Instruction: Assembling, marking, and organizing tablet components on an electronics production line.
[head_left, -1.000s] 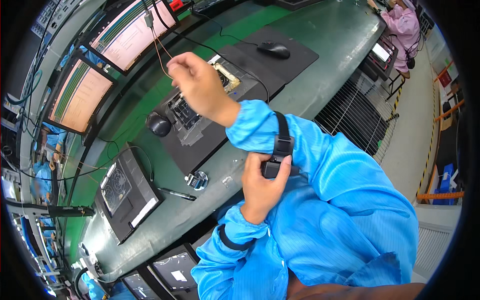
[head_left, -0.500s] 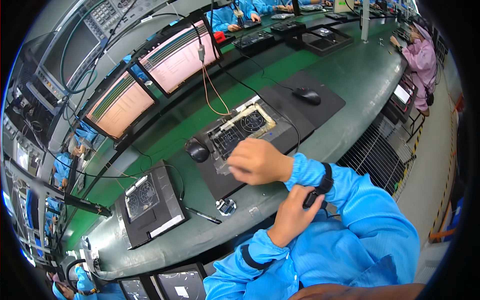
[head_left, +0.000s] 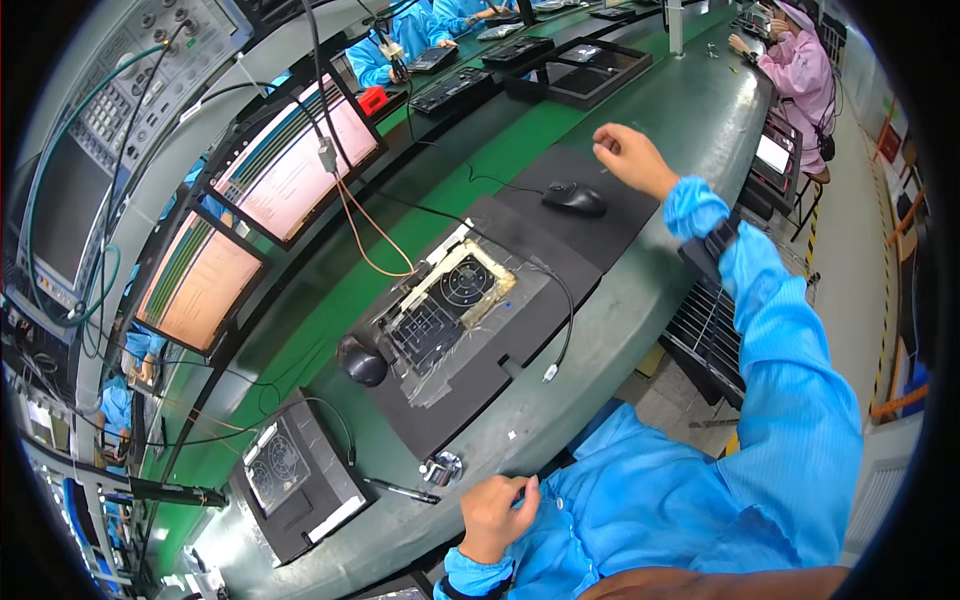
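My right hand (head_left: pixel 632 160) hovers over the far right of the bench, just beyond a black computer mouse (head_left: pixel 575 198). Its fingers curl in and nothing shows in them. Around that wrist, over the blue sleeve, sits a black strap (head_left: pixel 720 238). Close to my body, by the bench's near edge, my left hand (head_left: pixel 494 512) has its fingers bent in and its thumb up, with nothing visible in it. Left of it lie a small shiny metal part (head_left: pixel 440 468) and a black pen (head_left: pixel 402 490).
A fixture plate with a round target pattern (head_left: pixel 465 282) lies on a black mat (head_left: pixel 425 425), a cable across it. A second mouse (head_left: pixel 361 360), another fixture (head_left: pixel 278 468) and two monitors (head_left: pixel 300 165) stand leftward. A person in pink (head_left: pixel 800 75) sits at far right.
My left hand has come off the right wrist strap and moved down and left. My right hand has swung from the fixture plate to the far right. The view has shifted.
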